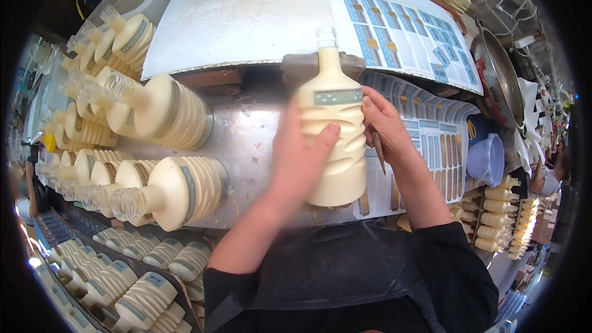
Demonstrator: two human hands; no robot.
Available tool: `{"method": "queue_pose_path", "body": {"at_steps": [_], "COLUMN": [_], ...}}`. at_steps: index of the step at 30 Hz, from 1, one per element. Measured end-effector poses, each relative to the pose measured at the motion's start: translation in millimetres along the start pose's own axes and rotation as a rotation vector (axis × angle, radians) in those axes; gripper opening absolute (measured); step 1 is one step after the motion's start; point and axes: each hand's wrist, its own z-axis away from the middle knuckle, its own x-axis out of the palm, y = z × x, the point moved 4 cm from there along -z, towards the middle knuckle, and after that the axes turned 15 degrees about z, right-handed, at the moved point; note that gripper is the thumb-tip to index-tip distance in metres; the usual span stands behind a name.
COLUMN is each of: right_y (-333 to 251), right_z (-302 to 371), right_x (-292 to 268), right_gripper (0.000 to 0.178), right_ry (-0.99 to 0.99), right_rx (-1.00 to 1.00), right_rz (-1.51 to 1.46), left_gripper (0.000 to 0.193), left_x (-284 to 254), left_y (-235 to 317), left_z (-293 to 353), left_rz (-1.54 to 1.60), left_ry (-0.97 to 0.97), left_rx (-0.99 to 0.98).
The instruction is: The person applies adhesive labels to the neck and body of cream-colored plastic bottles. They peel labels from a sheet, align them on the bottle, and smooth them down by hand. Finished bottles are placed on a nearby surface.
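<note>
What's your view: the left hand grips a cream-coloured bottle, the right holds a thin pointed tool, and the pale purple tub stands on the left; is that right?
Not quite: the head view shows the pale purple tub on the right, not the left. The rest stands: the left hand grips the cream-coloured bottle and the right hand holds a thin pointed tool.

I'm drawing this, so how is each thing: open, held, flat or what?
Held bottle: uncapped, label band on front.
Left hand: holding bottle, blurred.
Right hand: touching bottle, holding tool.
Thin brown tool: held, tip free.
Left-side bottles: uncapped, grouped.
Upper label sheet: spread out, gaps showing.
Lilac basin: open-topped.
</note>
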Motion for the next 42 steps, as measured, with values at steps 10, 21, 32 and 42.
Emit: {"method": "queue_pose_path", "body": {"at_steps": [10, 21, 32, 42], "right_y": [-6.4, -19.9, -32.1, -34.5], "right_z": [6.3, 13.3, -10.2, -10.8], "right_x": [4.3, 8.3, -0.7, 2.3], "right_gripper": [0.042, 0.043, 0.035, 0.043], "right_ry": [0.036, 0.147, 0.139, 0.205], "right_rx": [-0.043, -0.263, -0.157, -0.131], "right_rz": [0.095, 0.25, 0.276, 0.347], "left_gripper": [0.076, 0.071, 0.042, 0.032], "left_x": [-7.6, 8.5, 1.7, -1.8], "left_y": [-1.0, 6.3, 13.9, 2.6], "left_z": [2.6, -2.2, -23.7, -33.2], "left_rz": [-0.013, 0.294, 0.149, 0.217], "left_ry": [0.059, -0.001, 0.156, 0.195], "left_rx": [-0.009, -0.083, -0.032, 0.005]}}
